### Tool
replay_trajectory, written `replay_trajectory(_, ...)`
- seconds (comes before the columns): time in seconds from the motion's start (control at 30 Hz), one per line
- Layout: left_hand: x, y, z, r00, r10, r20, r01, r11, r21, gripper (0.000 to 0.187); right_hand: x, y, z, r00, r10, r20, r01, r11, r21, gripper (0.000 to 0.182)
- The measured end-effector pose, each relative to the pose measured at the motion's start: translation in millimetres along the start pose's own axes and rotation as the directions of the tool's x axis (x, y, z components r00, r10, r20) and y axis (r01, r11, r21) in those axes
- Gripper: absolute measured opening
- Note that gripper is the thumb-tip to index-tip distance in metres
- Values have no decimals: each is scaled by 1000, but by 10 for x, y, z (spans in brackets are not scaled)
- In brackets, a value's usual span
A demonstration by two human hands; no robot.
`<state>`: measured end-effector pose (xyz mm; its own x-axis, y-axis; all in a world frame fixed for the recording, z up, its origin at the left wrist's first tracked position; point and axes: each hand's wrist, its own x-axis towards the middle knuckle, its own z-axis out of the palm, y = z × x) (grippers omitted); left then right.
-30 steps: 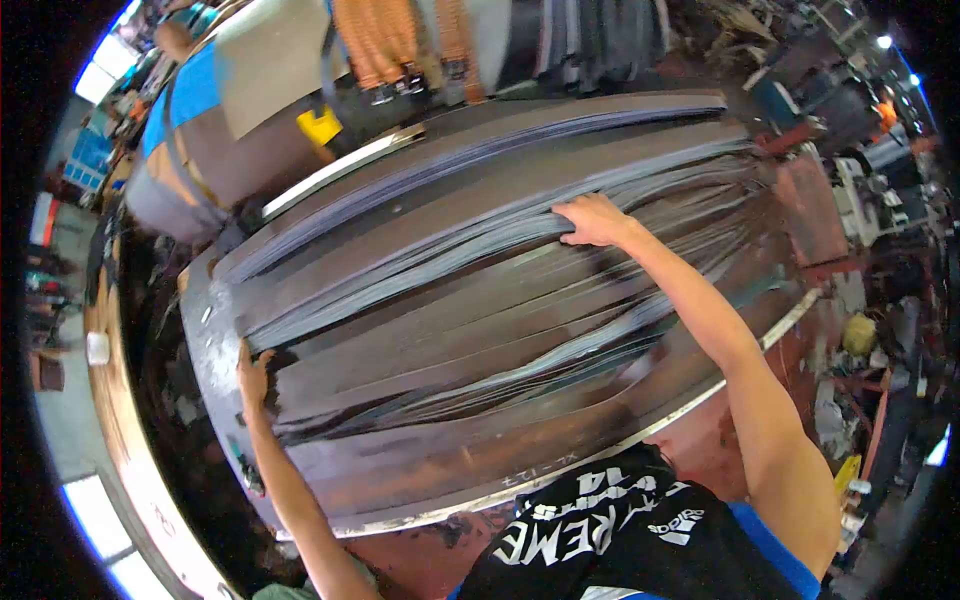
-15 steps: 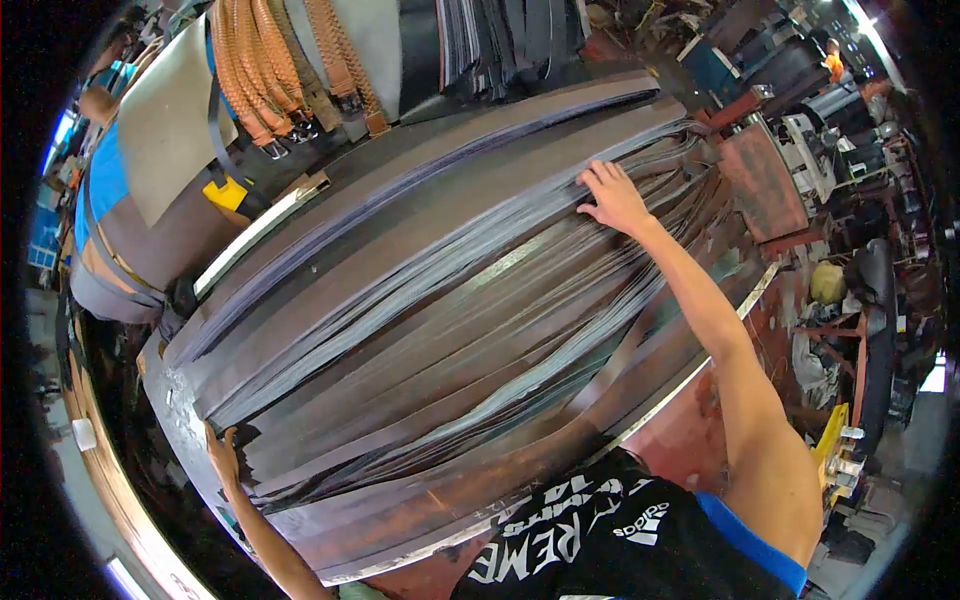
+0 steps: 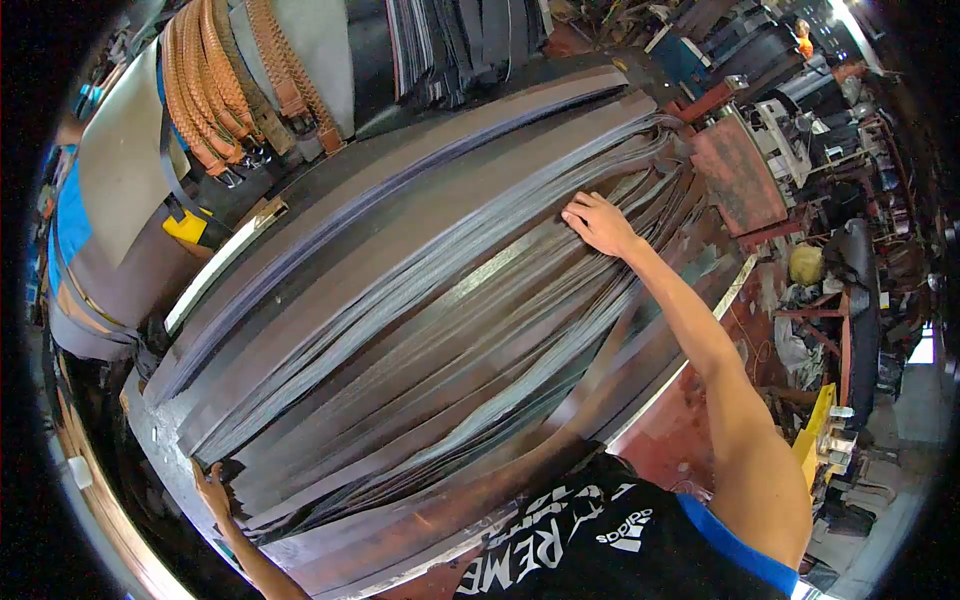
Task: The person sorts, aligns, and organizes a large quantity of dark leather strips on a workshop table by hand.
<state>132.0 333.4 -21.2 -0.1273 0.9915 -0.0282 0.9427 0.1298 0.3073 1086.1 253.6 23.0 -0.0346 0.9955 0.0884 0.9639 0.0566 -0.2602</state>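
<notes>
Long, narrow brown and grey leather strips (image 3: pixel 400 345) lie lengthwise in layered bundles on the table before me. At the left end, my left hand (image 3: pixel 212 492) rests by the ragged ends of the strips, its thumb and finger apart. Farther right, my right hand (image 3: pixel 600 225) lies on the strips with its fingers curled down over the edge of one, just below a grey bundle (image 3: pixel 480 240). What lies under its fingertips is partly hidden. A purplish bundle of strips (image 3: pixel 400 185) runs along the far side.
Braided tan belts (image 3: pixel 205 95) and dark strips (image 3: pixel 455 45) hang beyond the table. A yellow-and-black tool (image 3: pixel 187 228) sits by a large roll (image 3: pixel 115 290) at left. To the right stand a rusty metal block (image 3: pixel 740 175) and cluttered machinery.
My right hand has shifted off the grey bundle onto the strips just below it, and its spread fingers have curled down. My left hand stays by the left ends. The view has shifted slightly.
</notes>
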Motion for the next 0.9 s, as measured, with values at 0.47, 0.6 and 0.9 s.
replay_trajectory(0.47, -27, -20, 5, 999, -42, -7, 42, 998, 39, 66, -43, 1102, -443, 982, 152, 114, -131, 976, -176, 36)
replay_trajectory(0.6, -25, -17, -34, 999, -52, 8, 51, 997, 53, 66, -4, 1095, -482, 966, 172, 195, -124, 965, -233, 32)
replay_trajectory(0.9, -19, -137, -50, 999, -46, 16, 45, 996, 81, 66, -21, 1146, -455, 967, 178, 181, -140, 969, -205, 30)
